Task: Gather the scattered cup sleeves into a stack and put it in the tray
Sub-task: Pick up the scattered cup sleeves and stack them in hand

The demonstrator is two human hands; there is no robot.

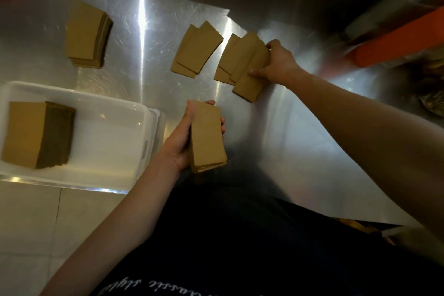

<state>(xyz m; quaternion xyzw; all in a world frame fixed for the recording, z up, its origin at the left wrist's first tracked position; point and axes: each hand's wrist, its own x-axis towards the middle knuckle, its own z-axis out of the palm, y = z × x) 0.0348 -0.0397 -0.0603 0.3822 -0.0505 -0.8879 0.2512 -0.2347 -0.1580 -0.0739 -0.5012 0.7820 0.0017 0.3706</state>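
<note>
Brown cardboard cup sleeves lie on a steel counter. My left hand holds a gathered stack of sleeves above the counter's front edge. My right hand grips the nearest sleeve of a fanned group of sleeves at centre right. Two overlapping sleeves lie apart to the left of that group. A white plastic tray at the left front holds a thick stack of sleeves against its left side.
Another thick stack of sleeves rests at the back left of the counter. An orange object and a bag sit at the far right. Tiled floor shows below the tray.
</note>
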